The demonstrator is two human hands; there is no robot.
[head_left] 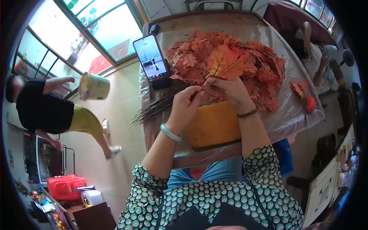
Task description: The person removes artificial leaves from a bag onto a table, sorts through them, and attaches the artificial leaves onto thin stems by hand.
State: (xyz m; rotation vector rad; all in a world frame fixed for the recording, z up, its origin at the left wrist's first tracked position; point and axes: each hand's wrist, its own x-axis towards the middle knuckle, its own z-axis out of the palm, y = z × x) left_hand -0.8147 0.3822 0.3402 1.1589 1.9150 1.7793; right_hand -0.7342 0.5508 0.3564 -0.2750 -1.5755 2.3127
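Note:
An orange-yellow artificial oak leaf (222, 63) stands up from my fingers, over a heap of red-orange leaves (191, 57). My right hand (231, 91) pinches it near its base. My left hand (185, 104), with a pale bangle at the wrist, is closed on the thin dark stem just below and left of the leaf. The two hands are close together. A bundle of thin dark stems (159, 105) lies left of my left hand. Under my wrists sits a yellow-orange block or pad (212, 124); its exact kind is unclear.
A phone (151, 58) stands upright on a dark holder at the table's left. Plastic sheeting (297, 103) covers the table. Loose leaves (299, 88) lie near the right edge. On the left, a person (46, 103) walks with a bucket (94, 86). Another person (320, 57) sits at right.

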